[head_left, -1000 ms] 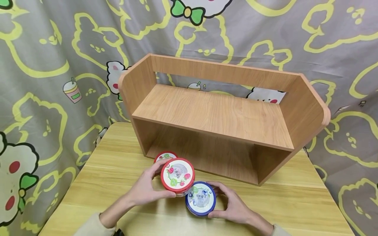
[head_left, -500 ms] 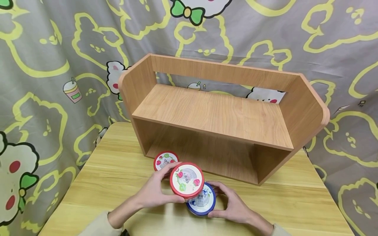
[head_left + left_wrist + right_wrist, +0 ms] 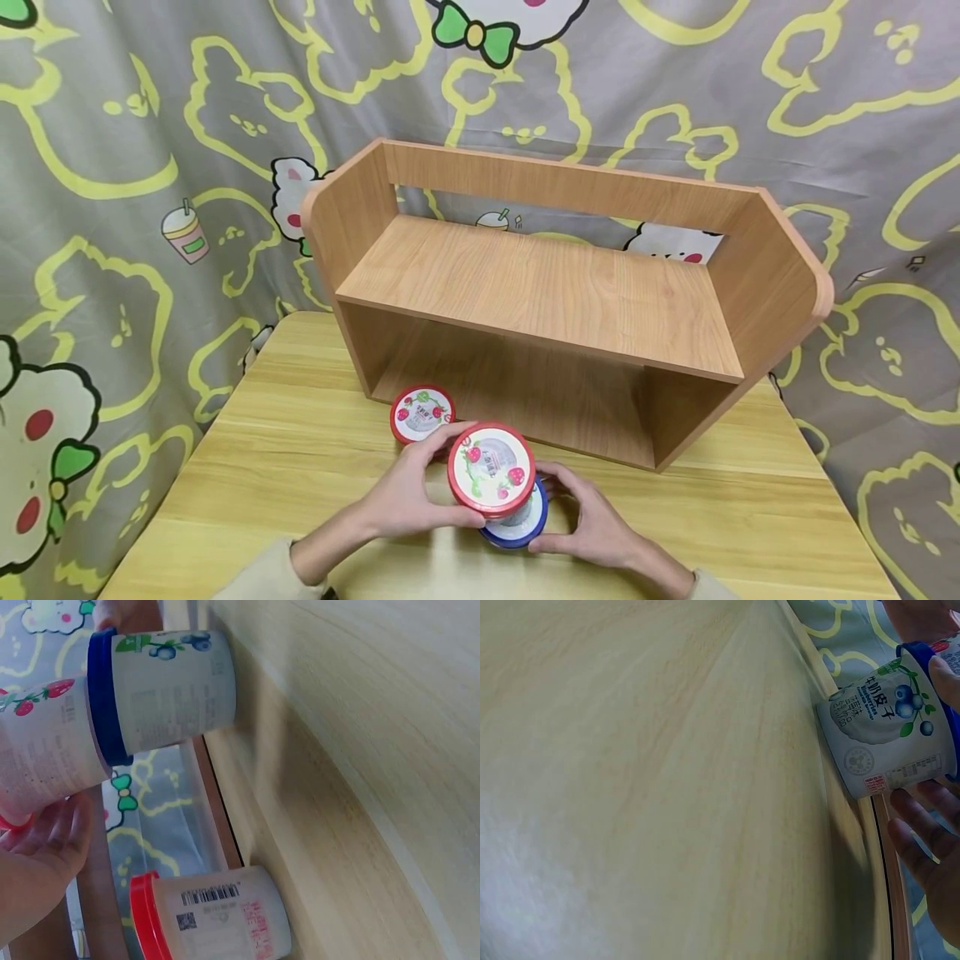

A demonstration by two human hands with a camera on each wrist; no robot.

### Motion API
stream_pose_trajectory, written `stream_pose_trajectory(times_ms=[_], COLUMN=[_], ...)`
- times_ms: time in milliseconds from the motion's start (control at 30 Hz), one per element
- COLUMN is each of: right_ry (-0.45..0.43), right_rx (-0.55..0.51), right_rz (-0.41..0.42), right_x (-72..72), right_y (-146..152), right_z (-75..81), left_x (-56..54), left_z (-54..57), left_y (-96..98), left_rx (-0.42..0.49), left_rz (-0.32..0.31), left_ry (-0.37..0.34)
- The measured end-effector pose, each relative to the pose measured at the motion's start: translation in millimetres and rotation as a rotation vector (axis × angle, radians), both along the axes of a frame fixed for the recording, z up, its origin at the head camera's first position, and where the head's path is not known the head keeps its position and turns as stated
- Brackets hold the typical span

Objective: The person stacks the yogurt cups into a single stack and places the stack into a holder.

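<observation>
My left hand (image 3: 411,498) holds a red-lidded cup (image 3: 491,467) with strawberries printed on it, thumb at the near side and fingers at the far side. That cup overlaps the lid of a blue-lidded blueberry cup (image 3: 531,527) standing on the table. In the left wrist view its base is right at the blue lid of the blueberry cup (image 3: 176,694), slightly tilted. Around the right side of the blueberry cup, my right hand (image 3: 588,527) curls its thumb and fingers. A second red-lidded cup (image 3: 422,413) stands upright behind my left hand.
A two-level wooden shelf (image 3: 540,292) stands on the wooden table (image 3: 300,400), just behind the cups. Its lower board (image 3: 585,417) lies close to the second red-lidded cup. A patterned grey curtain (image 3: 225,150) hangs behind and to the sides.
My left hand has carried the red-lidded cup rightward and slightly nearer, over the blue-lidded cup. The second red-lidded cup is now more exposed. My right hand has stayed in place.
</observation>
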State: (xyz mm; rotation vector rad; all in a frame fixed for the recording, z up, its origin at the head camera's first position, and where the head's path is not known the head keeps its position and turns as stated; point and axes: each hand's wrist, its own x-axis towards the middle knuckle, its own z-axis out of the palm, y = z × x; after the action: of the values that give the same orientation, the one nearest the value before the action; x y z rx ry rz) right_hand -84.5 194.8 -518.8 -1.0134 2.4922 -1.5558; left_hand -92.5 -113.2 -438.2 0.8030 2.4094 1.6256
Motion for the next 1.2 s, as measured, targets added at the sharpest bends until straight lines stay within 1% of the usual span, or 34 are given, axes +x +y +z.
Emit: stream_pose_trajectory(times_ms=[167, 500, 733, 967, 1200], right_ry=[-0.029, -0.056, -0.084, -0.075, -0.056], right_rx=[0.005, 0.035, 0.054, 0.057, 0.051], right_rz=[-0.004, -0.025, -0.051, -0.054, -0.050], right_x=[0.6, -0.1, 0.7, 0.9, 1.8], right_y=[1, 2, 2, 3, 3], right_z=[-0.3, -2.1, -1.1, -1.6, -2.4], left_x=[-0.1, -0.3, -0.7, -1.0, -1.5], left_z=[-1.7, -2.5, -5.9, -5.6, -7.3], left_y=[4.5, 11.5, 14.9, 14.4, 14.5], left_rx=[0.014, -0.002, -0.035, -0.060, -0.054], left_rz=[-0.033, -0.079, -0.089, -0.091, -0.098], left_ry=[0.030, 0.031, 0.061, 0.066, 0.070])
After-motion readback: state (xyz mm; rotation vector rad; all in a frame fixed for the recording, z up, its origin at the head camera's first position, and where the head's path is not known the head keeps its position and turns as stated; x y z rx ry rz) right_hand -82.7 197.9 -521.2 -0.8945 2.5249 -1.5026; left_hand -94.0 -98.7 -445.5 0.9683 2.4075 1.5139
